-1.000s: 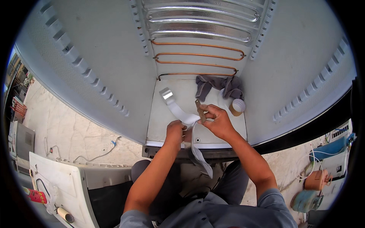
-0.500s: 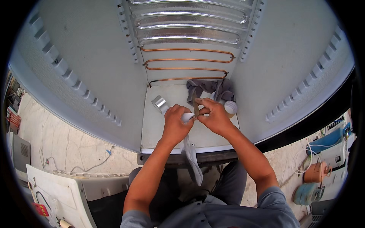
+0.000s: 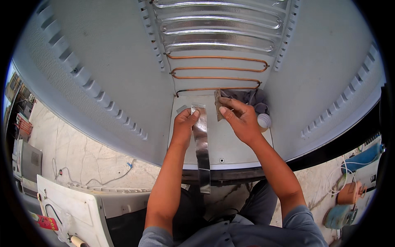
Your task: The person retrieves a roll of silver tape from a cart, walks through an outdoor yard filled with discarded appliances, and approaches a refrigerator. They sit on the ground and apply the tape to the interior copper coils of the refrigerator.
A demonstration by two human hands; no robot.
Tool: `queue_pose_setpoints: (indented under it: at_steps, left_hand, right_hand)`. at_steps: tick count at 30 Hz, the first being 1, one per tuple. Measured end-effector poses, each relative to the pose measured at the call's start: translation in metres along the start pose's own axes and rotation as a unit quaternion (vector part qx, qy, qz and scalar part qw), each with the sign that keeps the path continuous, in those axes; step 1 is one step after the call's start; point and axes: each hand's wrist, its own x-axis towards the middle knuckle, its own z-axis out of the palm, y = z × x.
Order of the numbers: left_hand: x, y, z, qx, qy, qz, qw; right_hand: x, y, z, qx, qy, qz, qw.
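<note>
My left hand (image 3: 184,125) pinches the upper end of a strip of silver foil tape (image 3: 202,144), which hangs down past the cabinet's front edge. Between the thumb and fingers of my right hand (image 3: 240,119) is a flat brownish strip (image 3: 218,107), its exact kind unclear. The two hands are apart, above the white floor (image 3: 242,154) of an open refrigerator cabinet. A tape roll (image 3: 181,108) shows only partly behind my left hand. On the back wall, bare copper tubing (image 3: 218,78) runs in loops below tubing covered with silver foil (image 3: 218,35).
A dark grey cloth (image 3: 257,99) and a round white ribbed object (image 3: 264,121) lie at the cabinet's back right. Ridged side walls (image 3: 98,96) rise on both sides. Outside stand a white panel (image 3: 66,206) at left and orange (image 3: 347,193) and teal (image 3: 339,216) compressors at right.
My hands have moved apart. The foil strip now hangs straight with its shiny side showing, held by my left hand alone. My right hand has moved right with the brownish strip. The view has shifted.
</note>
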Motion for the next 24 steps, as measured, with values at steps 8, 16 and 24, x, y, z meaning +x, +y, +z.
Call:
queue_pose_setpoints:
  at_steps: [8, 16, 24]
  left_hand:
    - [0.005, -0.005, -0.019, -0.093, 0.002, -0.029, 0.995]
    - [0.005, 0.002, -0.014, -0.128, -0.013, -0.052, 0.99]
    - [0.007, 0.001, -0.022, -0.029, -0.039, -0.031, 0.998]
  right_hand:
    - [0.0, 0.025, 0.012, 0.154, 0.032, 0.087, 0.984]
    - [0.018, 0.043, 0.043, 0.009, 0.086, -0.02, 0.996]
    - [0.028, 0.016, 0.06, -0.173, 0.063, -0.01, 0.983]
